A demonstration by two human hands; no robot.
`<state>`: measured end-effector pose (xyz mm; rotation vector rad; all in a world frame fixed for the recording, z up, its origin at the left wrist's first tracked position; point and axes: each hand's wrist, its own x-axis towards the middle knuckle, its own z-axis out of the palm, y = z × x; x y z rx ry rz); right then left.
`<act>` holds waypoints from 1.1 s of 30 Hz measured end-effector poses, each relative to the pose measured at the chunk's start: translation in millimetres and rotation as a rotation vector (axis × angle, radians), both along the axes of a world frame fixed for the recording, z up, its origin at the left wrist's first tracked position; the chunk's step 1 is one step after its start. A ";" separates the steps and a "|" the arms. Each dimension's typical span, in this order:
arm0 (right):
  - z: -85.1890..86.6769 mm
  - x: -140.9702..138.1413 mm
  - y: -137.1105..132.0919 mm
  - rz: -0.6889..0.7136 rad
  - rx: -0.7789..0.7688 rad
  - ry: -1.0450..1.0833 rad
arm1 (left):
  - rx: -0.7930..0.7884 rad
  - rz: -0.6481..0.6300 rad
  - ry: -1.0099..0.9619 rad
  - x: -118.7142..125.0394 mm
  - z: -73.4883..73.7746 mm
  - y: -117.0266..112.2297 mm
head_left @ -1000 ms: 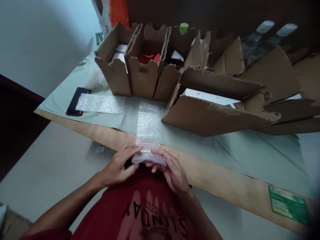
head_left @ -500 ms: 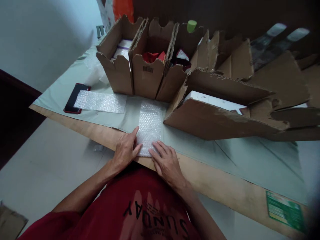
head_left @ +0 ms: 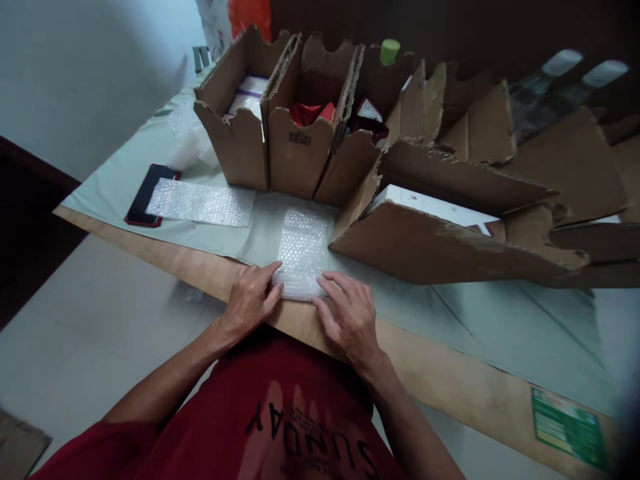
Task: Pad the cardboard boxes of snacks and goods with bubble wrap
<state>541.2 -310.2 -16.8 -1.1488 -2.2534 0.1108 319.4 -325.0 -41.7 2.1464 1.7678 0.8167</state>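
Note:
A strip of bubble wrap [head_left: 303, 243] lies lengthwise on the pale green cloth, its near end folded over into a thicker band at the table's front edge. My left hand [head_left: 251, 293] pinches the left side of that band between thumb and fingers. At the right side, my right hand [head_left: 350, 313] grips the band the same way, thumb below and fingertips on top. Whether anything is wrapped inside the fold cannot be told. A second bubble wrap strip [head_left: 205, 202] rests to the left, partly over a dark phone-like thing with a red edge [head_left: 145, 200].
Several cardboard bins [head_left: 297, 157] stand behind the strip, holding small packs. A long cardboard bin [head_left: 450, 247] with a white box [head_left: 430, 207] borders the right side. Crumpled clear plastic [head_left: 193, 143] sits at back left. A green label [head_left: 567, 427] is near the front right.
The near end of the bubble wrap has been folded further away from me, so the strip is shorter. My right hand has shifted right, to the edge of the fold.

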 end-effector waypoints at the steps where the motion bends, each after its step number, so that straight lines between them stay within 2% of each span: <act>1: -1.0 0.9 -1.1 0.027 0.006 -0.044 | -0.004 0.002 0.024 0.3 -0.7 2.5; 4: -6.9 1.2 -1.8 0.120 -0.071 -0.172 | 0.028 0.014 0.074 -1.3 0.9 2.7; 6: -10.2 0.3 -0.1 0.142 -0.142 -0.175 | 0.066 -0.014 0.065 -4.4 4.6 -2.9; 11: -3.2 2.0 3.0 0.192 -0.320 -0.005 | 0.039 -0.266 -0.038 -11.5 14.7 -16.3; 13: 1.8 3.3 3.8 0.150 -0.304 0.018 | 0.023 -0.246 -0.069 -10.8 14.7 -10.4; 16: 4.5 3.0 6.1 0.039 -0.163 -0.034 | 0.042 -0.146 -0.021 -6.7 9.2 10.9; 20: -3.5 -0.6 11.4 0.075 -0.094 -0.193 | 0.064 -0.070 0.037 -2.8 3.3 31.0; 22: -8.2 -1.4 13.3 0.083 -0.115 -0.211 | 0.087 -0.105 0.010 -3.5 5.4 26.5; 24: -9.2 -0.5 12.4 0.086 -0.165 -0.155 | 0.098 -0.193 -0.020 -5.6 10.6 14.3; 27: -2.3 3.2 5.6 0.126 -0.277 -0.054 | 0.049 -0.283 -0.084 -9.3 18.4 -2.8; 30: 7.2 4.4 -1.6 0.104 -0.286 -0.053 | 0.004 -0.240 -0.102 -10.0 18.1 -0.1; 33: 8.7 -1.9 -0.6 0.021 -0.184 -0.137 | -0.010 -0.124 -0.023 -6.9 10.6 22.3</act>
